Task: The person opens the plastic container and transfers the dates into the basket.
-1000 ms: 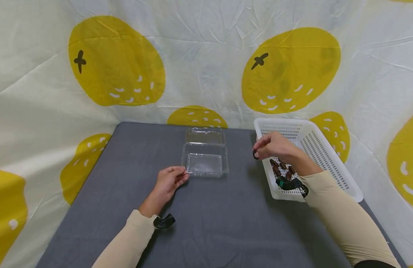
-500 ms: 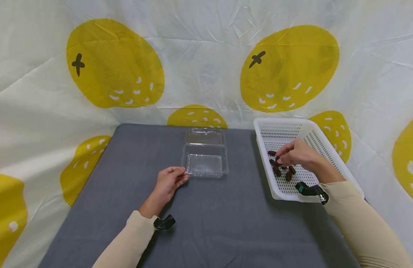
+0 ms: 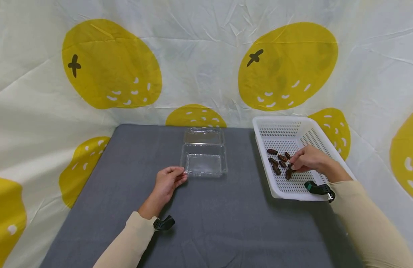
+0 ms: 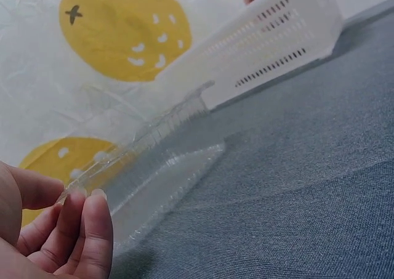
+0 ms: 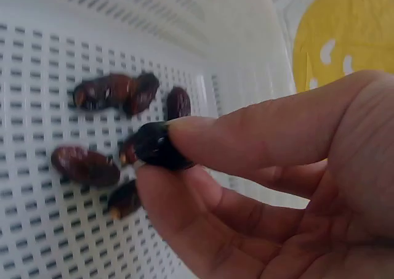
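Note:
My left hand (image 3: 167, 182) pinches the near left corner of a clear plastic clamshell box (image 3: 203, 174) between thumb and fingers. The box stands with its lid (image 3: 204, 136) laid back, and no food shows inside. In the left wrist view the thumb and fingertips (image 4: 95, 211) grip its thin rim. Over on the right, my right hand (image 3: 310, 160) reaches into a white plastic basket (image 3: 296, 190). Seen from the right wrist, its thumb and index finger pinch a dark, shiny date (image 5: 157, 145). Other brown dates (image 5: 86, 166) lie around it on the perforated basket floor.
A grey cloth covers the table (image 3: 206, 216). Behind it hangs a white curtain (image 3: 199, 70) printed with yellow fruit. The basket's raised wall (image 4: 265, 51) stands to the right of the clamshell box, with a strip of grey cloth between them.
My right hand has moved from above the basket's left rim, a dark date at its fingertips, down and rightward among the dates. My left hand and the clamshell box have stayed in place.

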{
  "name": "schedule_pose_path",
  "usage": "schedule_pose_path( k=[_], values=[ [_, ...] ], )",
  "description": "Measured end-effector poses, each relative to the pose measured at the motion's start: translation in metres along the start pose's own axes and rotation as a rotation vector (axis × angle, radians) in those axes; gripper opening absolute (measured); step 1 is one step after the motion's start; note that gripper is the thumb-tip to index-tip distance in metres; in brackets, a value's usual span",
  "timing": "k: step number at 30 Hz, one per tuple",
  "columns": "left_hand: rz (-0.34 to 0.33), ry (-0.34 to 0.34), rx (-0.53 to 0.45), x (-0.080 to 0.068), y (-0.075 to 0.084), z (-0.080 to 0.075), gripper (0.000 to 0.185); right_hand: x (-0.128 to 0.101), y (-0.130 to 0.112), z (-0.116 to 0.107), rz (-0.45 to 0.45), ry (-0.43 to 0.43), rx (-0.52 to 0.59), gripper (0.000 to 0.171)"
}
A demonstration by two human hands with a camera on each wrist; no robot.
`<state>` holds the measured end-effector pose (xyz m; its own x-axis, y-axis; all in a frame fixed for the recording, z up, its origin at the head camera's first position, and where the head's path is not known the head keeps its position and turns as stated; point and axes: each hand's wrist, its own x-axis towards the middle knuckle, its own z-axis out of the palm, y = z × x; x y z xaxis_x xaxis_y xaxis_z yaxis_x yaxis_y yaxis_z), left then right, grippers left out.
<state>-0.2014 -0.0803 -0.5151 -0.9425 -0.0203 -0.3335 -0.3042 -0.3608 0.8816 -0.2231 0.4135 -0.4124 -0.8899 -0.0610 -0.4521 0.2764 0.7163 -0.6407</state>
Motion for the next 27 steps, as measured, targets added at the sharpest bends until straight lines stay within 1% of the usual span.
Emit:
schedule_pose_path(
  k=[5, 9, 12, 15, 17, 19, 21, 24, 27],
  values=[
    [0.016, 0.011, 0.026, -0.003, 0.000, 0.000, 0.003, 0.002, 0.014, -0.004, 0.049, -0.020, -0.039, 0.025],
    [0.033, -0.001, 0.038, -0.005, 0.001, 0.000, 0.003, 0.004, 0.026, -0.007, 0.085, -0.043, -0.042, 0.021],
    [0.057, -0.011, 0.042, -0.006, 0.001, 0.000, 0.004, 0.004, 0.034, -0.010, 0.116, -0.067, -0.024, 0.018],
    [0.080, -0.009, 0.047, -0.005, 0.000, 0.000, 0.004, 0.005, 0.039, -0.013, 0.137, -0.077, -0.010, 0.020],
    [0.099, -0.010, 0.069, -0.004, 0.000, -0.001, 0.009, 0.005, 0.041, -0.013, 0.132, -0.061, -0.017, 0.024],
    [0.132, 0.001, 0.118, -0.004, 0.000, -0.003, 0.016, 0.006, 0.040, -0.012, 0.120, -0.018, -0.038, 0.031],
    [0.182, 0.017, 0.198, -0.005, 0.000, -0.006, 0.024, 0.005, 0.036, -0.011, 0.101, 0.034, -0.063, 0.038],
    [0.285, 0.065, 0.369, -0.007, 0.004, -0.010, 0.033, 0.002, 0.021, -0.009, 0.066, 0.116, -0.110, 0.048],
    [0.374, 0.100, 0.538, -0.010, 0.015, -0.014, 0.037, -0.004, -0.001, -0.007, 0.007, 0.169, -0.185, 0.054]
  ],
)
